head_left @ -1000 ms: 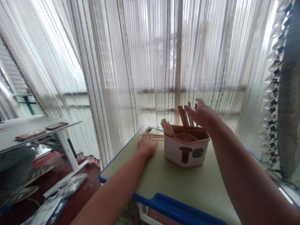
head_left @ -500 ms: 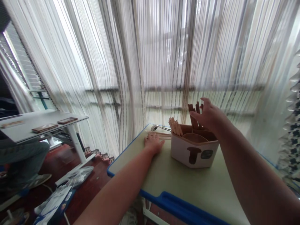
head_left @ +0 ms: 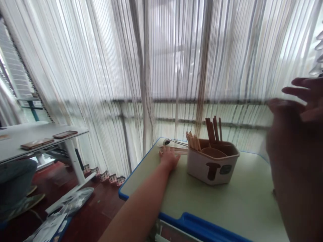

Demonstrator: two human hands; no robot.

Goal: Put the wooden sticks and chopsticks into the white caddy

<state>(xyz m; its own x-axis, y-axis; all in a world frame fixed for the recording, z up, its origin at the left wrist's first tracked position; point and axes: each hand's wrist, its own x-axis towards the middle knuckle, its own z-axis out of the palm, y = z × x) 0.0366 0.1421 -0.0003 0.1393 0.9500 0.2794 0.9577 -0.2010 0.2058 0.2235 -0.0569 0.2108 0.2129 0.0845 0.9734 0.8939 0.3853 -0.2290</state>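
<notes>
My left hand [head_left: 169, 159] lies on the small table with its fingers spread over the near end of a few thin pale wooden sticks [head_left: 182, 150]. Behind them rests a metal ladle [head_left: 167, 142], its handle running behind the box. The pale utensil box [head_left: 199, 168] has a brown inside with compartments. Light wooden chopsticks [head_left: 193, 141] lean in its left part, and dark brown chopsticks [head_left: 213, 130] stand upright at the back. Up at the right edge, my right hand [head_left: 300, 104] is raised, fingers apart, away from the box, with nothing visible in it.
The pale green tabletop [head_left: 242, 205] has a raised blue edge [head_left: 191, 227]. A sheer striped curtain [head_left: 171, 67] hangs close behind. On the left stands a white table [head_left: 40, 129] with flat brown trays [head_left: 65, 134]; a person's leg [head_left: 17, 188] is beneath. Plastic bags [head_left: 75, 201] lie on the floor.
My right hand has left the dark chopsticks in the box and moved up to the right. My left hand stays on the pale sticks. The view has shifted slightly.
</notes>
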